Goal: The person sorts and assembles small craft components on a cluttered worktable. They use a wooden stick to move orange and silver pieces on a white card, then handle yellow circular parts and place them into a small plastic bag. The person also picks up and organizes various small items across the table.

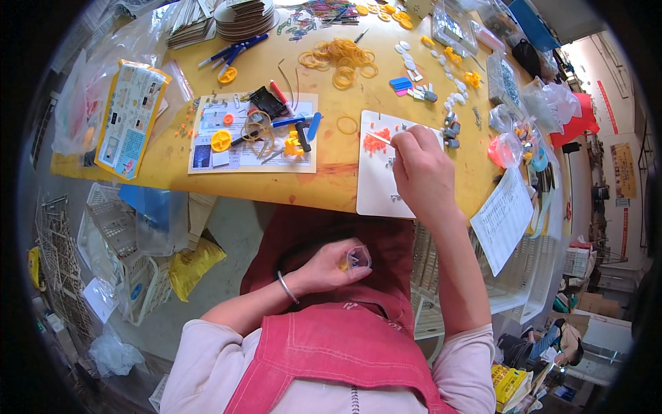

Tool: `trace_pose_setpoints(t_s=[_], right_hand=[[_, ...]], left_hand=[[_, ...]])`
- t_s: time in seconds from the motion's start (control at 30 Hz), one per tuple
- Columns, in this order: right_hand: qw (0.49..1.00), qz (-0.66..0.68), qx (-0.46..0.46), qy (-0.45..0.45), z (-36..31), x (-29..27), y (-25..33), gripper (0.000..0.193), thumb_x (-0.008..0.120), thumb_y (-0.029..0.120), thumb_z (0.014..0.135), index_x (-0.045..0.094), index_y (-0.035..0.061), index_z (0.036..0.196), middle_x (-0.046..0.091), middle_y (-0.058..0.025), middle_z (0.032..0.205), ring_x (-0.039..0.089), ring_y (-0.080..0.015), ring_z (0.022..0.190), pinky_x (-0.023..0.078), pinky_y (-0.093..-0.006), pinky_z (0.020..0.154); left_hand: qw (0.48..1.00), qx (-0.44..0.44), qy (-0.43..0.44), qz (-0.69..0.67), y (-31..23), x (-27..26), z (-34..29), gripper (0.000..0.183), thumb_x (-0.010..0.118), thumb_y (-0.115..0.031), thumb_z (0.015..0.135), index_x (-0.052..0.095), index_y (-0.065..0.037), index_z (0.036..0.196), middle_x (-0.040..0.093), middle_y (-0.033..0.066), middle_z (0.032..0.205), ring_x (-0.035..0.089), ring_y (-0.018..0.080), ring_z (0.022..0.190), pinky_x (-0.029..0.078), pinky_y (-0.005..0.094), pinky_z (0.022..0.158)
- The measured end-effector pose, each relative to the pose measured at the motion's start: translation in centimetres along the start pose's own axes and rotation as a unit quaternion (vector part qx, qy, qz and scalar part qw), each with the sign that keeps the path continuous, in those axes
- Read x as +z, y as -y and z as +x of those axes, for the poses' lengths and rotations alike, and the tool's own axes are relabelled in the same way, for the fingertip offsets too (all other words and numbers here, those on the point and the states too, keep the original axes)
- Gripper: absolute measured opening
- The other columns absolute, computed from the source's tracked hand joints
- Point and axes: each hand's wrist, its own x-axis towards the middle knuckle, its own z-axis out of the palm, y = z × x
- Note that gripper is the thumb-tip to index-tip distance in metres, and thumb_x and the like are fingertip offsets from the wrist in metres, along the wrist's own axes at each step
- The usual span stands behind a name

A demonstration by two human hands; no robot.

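My left hand (329, 266) is low over my lap, fingers curled around a small clear plastic bag (358, 257) with its mouth facing up. Some small pieces show inside it, too small to name. Over a white board (374, 190) at the table's front edge, my right hand (426, 169) has its thumb and fingers pinched together. What lies in that pinch is hidden. Just left of those fingertips is a scatter of tiny orange pieces (374, 143). A few small grey metal bits (395, 198) sit on the board beneath the hand.
Left of the board, a printed card (252, 164) carries yellow wheels, pens, wires and rubber bands. Farther back are a rubber band pile (339, 58), colourful paper clips (298, 26) and small grey motors (452, 131). A paper sheet (503, 217) overhangs the right edge; plastic crates (141, 276) stand below.
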Motion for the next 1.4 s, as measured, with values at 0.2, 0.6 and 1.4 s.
trace_pose_setpoints(t_s=[0.2, 0.6, 1.4], right_hand=[[0.999, -0.024, -0.003, 0.047, -0.5, 0.4, -0.2, 0.017, 0.067, -0.006, 0.078, 0.065, 0.0037, 0.092, 0.061, -0.0121, 0.092, 0.065, -0.0325, 0.092, 0.054, -0.044, 0.073], [0.999, -0.003, 0.014, 0.034, -2.8, -1.4, 1.3, 0.023, 0.068, -0.006, 0.074, 0.065, 0.0047, 0.094, 0.061, -0.0107, 0.092, 0.063, -0.0313, 0.09, 0.054, -0.0428, 0.072], [0.997, 0.024, 0.046, -0.049, -3.4, 1.0, 0.6, 0.014, 0.071, -0.001, 0.085, 0.064, 0.0058, 0.094, 0.064, -0.0111, 0.093, 0.063, -0.0317, 0.092, 0.045, -0.0428, 0.083]], left_hand=[[1.0, -0.01, -0.008, 0.004, 0.0, -0.2, 0.0, 0.018, 0.077, -0.015, 0.093, 0.068, -0.003, 0.101, 0.069, 0.0082, 0.094, 0.066, 0.0166, 0.088, 0.054, 0.033, 0.083], [1.0, -0.028, -0.004, 0.013, 0.1, 0.0, 0.3, 0.019, 0.077, -0.016, 0.094, 0.068, -0.003, 0.103, 0.069, 0.0093, 0.095, 0.066, 0.0171, 0.088, 0.054, 0.0333, 0.083], [1.0, -0.024, -0.004, 0.017, 0.5, 0.1, 0.2, 0.02, 0.077, -0.017, 0.094, 0.068, -0.003, 0.103, 0.069, 0.0091, 0.095, 0.066, 0.0178, 0.088, 0.054, 0.0337, 0.084]])
